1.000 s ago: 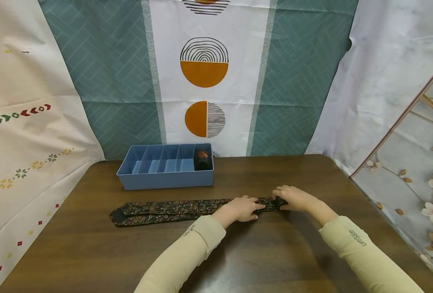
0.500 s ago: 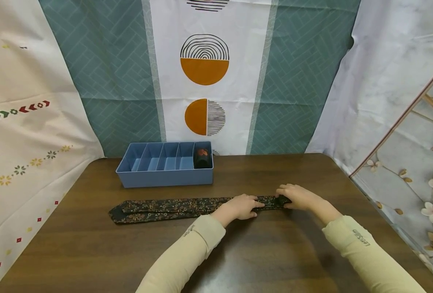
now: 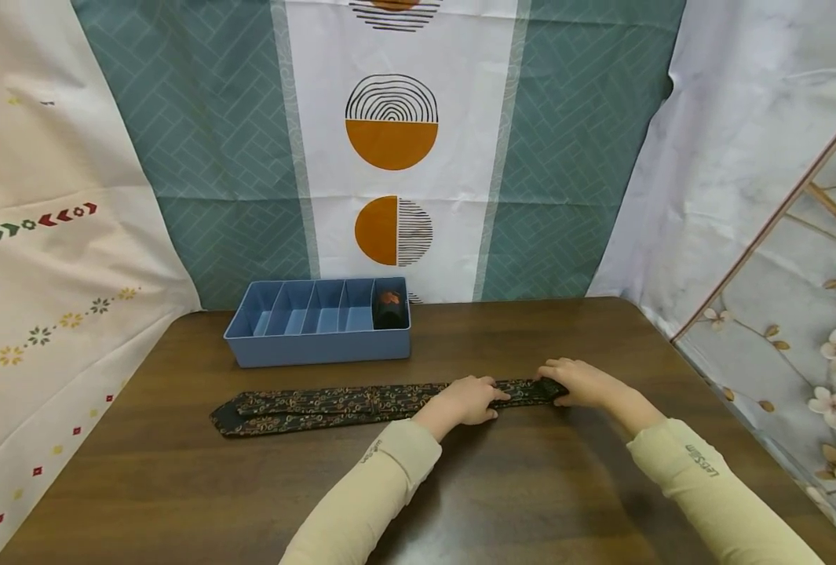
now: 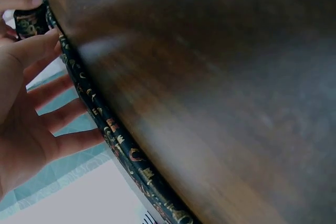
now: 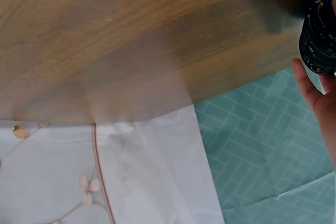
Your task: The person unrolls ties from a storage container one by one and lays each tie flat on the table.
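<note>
A dark necktie (image 3: 347, 399) with a small gold and red pattern lies lengthwise across the table, its wide tip at the left. My left hand (image 3: 465, 400) rests on its narrower stretch. In the left wrist view, that hand's fingers (image 4: 65, 114) are spread and fairly straight, touching the tie's edge. At the tie's right end my right hand (image 3: 580, 383) holds a bunched or rolled part between thumb and fingers. This rounded end (image 5: 317, 40) shows at the right edge of the right wrist view, where most of the hand is cut off.
Behind the tie stands a blue divided box (image 3: 319, 348). A dark rolled item with an orange-red motif (image 3: 390, 310) sits in its rightmost compartment. The brown wooden table (image 3: 177, 486) ends at hanging cloths at the back and sides.
My right hand has shifted slightly to the right, and the tie's held end has moved with it. The left hand stays nearly in place; the wide tip has not moved.
</note>
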Available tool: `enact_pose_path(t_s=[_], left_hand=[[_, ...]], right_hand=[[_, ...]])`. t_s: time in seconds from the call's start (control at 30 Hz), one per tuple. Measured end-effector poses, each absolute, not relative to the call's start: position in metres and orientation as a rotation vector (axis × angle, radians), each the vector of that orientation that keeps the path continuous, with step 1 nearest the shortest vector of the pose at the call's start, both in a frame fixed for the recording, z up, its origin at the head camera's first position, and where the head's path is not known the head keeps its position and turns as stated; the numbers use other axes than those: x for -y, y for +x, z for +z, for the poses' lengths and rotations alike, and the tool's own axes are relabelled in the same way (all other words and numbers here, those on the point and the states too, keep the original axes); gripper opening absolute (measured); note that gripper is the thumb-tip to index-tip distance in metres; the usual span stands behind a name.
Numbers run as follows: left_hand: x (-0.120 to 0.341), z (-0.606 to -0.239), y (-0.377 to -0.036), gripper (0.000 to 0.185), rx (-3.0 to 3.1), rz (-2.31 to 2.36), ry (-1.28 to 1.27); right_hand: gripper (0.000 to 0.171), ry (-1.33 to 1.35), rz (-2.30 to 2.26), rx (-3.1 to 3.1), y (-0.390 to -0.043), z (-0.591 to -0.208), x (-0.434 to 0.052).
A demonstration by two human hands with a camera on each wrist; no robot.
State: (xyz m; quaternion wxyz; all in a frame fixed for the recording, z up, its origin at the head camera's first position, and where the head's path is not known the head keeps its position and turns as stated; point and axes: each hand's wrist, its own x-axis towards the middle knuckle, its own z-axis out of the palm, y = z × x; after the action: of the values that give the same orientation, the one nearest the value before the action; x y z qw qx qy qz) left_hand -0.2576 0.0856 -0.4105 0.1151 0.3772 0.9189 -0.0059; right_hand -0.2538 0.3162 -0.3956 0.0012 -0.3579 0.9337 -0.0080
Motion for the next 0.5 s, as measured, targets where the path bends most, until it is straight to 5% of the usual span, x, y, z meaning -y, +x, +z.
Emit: enact_pose_path(t_s=[0.5], left_hand=[[-0.0820,-0.4120,-0.2552,0.042,-2.722,0.036,1.107]], right_hand=[[0.035,-1.019,-0.051,-2.889,-0.2547,-0.3966,-0.3183]])
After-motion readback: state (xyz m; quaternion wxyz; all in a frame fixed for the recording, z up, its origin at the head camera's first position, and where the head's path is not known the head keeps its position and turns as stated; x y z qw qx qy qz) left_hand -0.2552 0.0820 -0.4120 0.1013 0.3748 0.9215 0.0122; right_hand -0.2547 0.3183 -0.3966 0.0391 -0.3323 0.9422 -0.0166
